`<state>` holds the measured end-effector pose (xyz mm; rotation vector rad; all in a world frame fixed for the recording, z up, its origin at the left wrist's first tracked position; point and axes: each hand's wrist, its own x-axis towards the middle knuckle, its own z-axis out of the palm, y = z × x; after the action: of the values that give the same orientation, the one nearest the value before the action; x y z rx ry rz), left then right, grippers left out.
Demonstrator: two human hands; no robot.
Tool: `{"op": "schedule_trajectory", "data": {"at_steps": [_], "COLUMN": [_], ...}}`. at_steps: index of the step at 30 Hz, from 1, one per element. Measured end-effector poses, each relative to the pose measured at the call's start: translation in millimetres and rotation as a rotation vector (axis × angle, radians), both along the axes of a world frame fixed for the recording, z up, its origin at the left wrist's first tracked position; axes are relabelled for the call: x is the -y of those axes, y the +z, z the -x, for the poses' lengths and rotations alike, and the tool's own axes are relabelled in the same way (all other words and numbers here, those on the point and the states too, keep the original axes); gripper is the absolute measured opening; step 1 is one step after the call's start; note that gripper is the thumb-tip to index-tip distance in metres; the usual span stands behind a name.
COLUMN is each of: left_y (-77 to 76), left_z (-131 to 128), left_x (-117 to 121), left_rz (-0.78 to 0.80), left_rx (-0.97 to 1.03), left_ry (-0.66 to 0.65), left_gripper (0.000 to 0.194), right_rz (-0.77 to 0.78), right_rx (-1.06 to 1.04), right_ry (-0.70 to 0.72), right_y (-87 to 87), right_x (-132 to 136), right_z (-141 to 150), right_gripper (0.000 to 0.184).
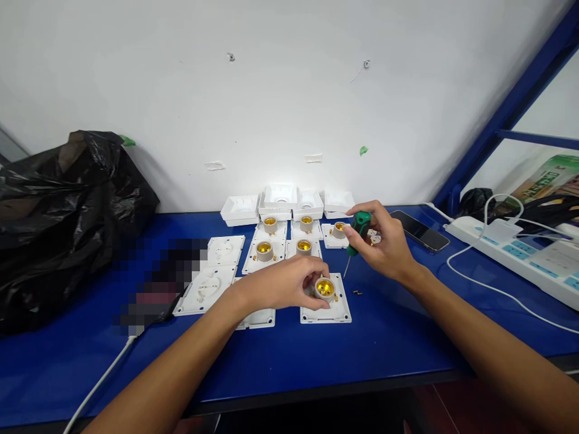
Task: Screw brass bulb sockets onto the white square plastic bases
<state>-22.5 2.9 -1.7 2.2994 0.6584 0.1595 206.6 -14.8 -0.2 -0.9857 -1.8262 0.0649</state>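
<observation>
Pinching a socket (324, 290) with left hand (304, 282), thumb along near side, fingers curled round far side. Resting over a white plate (340, 313), towards near middle of table (307, 367); cannot tell whether fully seated or fixed, with left part hidden behind fingers. Gripping a green screwdriver (360, 226) in right hand (385, 246), fingers wrapped round handle, shaft slanting down and slightly left. Ending at tip just beside far right corner of plate, short of socket; cannot tell whether touching table. Judged from this, probably busy fastening socket to plate, at point of steadying it before driving or checking a screw. Seems to call next for bringing tip left and nearer, onto a screw by socket, then pressing straight down while keeping socket from turning. To place socket: at right end of left hand, inside its pinch; left of and nearer than right hand, apart from its fingers. Just right of plate, loose on table: a few brass bits (357, 293), perhaps screws. Farther off, on plates of their own: at least five other sockets (265, 250). Left of these: bare plates (205, 292), one partly under left forearm. Along far edge by wall: white covers (280, 196), some stacked. Off to right: phone (420, 230), then power strip (520, 247).
</observation>
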Motion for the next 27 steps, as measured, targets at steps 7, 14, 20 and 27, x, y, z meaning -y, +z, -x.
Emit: {"op": "schedule_trajectory", "data": {"at_steps": [7, 14, 20, 27], "left_y": [0.1, -0.1, -0.7, 0.5], "left_z": [-0.3, 0.3, 0.1, 0.6], "left_x": [0.4, 0.2, -0.5, -0.3], "left_rz": [0.021, 0.023, 0.022, 0.035], "left_rx": [0.011, 0.002, 0.003, -0.013], "left_ry": [-0.015, -0.007, -0.018, -0.022], "left_gripper": [0.031, 0.031, 0.033, 0.033], "right_rz": [-0.015, -0.027, -0.041, -0.048], "right_rx": [-0.017, -0.021, -0.014, -0.014], "right_ry": [-0.013, -0.023, -0.021, -0.001], "right_y": [-2.0, -1.4, -1.3, 0.9], "right_x": [0.8, -0.3, 0.3, 2.7], "right_z": [0.4, 0.6, 0.1, 1.2], "right_gripper": [0.019, 0.016, 0.011, 0.01]}}
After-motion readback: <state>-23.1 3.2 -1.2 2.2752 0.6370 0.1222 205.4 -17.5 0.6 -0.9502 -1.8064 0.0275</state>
